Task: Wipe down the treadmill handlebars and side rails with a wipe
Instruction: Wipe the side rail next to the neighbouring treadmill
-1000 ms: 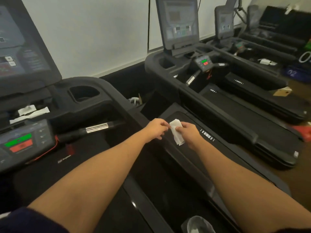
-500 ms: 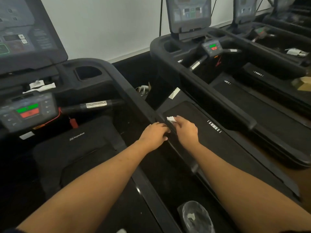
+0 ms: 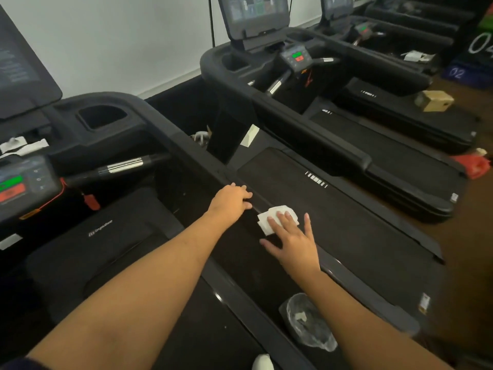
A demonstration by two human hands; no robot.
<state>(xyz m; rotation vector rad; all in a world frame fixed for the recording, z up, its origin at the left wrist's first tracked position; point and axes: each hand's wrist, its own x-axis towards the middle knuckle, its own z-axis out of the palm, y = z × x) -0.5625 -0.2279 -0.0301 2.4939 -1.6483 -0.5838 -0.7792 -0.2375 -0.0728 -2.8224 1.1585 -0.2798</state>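
Note:
The near treadmill's black right handrail (image 3: 186,153) runs diagonally from the console toward the lower right. My left hand (image 3: 230,200) rests on top of it, fingers curled over its far edge. A white wipe (image 3: 266,220) lies flat on the dark sloping surface just right of that edge. My right hand (image 3: 292,237) presses down on the wipe with fingers spread, covering its lower right part. Whether that surface belongs to the handrail or to the side rail below it I cannot tell.
A crumpled clear plastic bag (image 3: 306,321) lies lower down beside my right forearm. The console (image 3: 24,180) and a silver grip bar (image 3: 122,165) are at the left. A second treadmill (image 3: 314,134) stands close on the right, with a cardboard box (image 3: 434,100) beyond.
My right hand went from holding the wipe up in its fingers to pressing it flat and sliding it down the rail toward me. My left hand let go of the wipe and settled on the handrail.

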